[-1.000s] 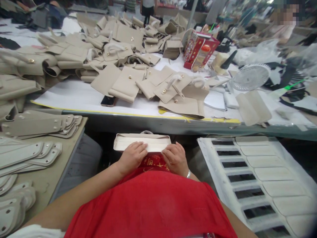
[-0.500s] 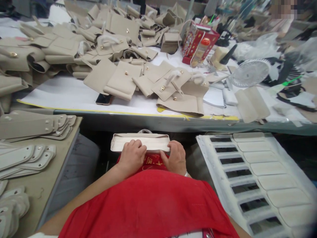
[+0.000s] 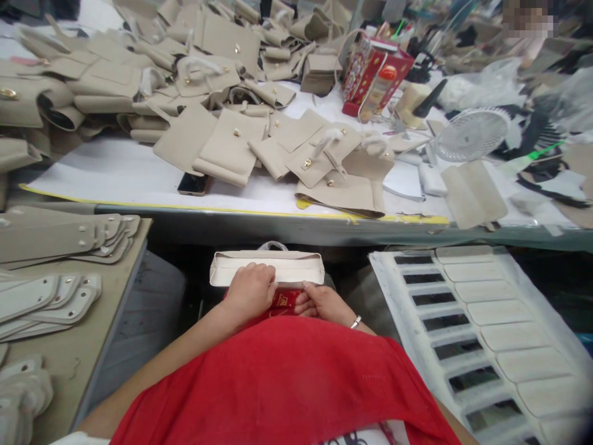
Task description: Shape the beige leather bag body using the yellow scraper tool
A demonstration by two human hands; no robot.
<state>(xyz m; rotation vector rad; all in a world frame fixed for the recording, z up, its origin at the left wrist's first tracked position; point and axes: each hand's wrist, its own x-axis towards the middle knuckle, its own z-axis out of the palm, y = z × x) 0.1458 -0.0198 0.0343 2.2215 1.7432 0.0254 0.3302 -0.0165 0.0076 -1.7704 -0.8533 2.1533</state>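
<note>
A cream, tray-like bag piece [image 3: 278, 268] lies across my lap, just under the table's front edge. My left hand [image 3: 250, 289] is curled over its near left rim and grips it. My right hand [image 3: 319, 303] sits lower, below the near right rim, fingers bent with the tips touching the piece's underside edge. A bracelet shows on my right wrist. My red apron [image 3: 282, 383] fills the bottom of the view.
Many beige bag parts [image 3: 231, 145] cover the long table, with a phone [image 3: 192, 183], a red box [image 3: 373, 77] and a small white fan [image 3: 470, 133]. Stacked strap pieces [image 3: 50, 238] lie on a side table at left. Cream pieces on a white rack [image 3: 482, 315] stand at right.
My right hand has slid down off the piece's rim toward my lap. The left hand has stayed gripping the near left rim. The view tipped slightly.
</note>
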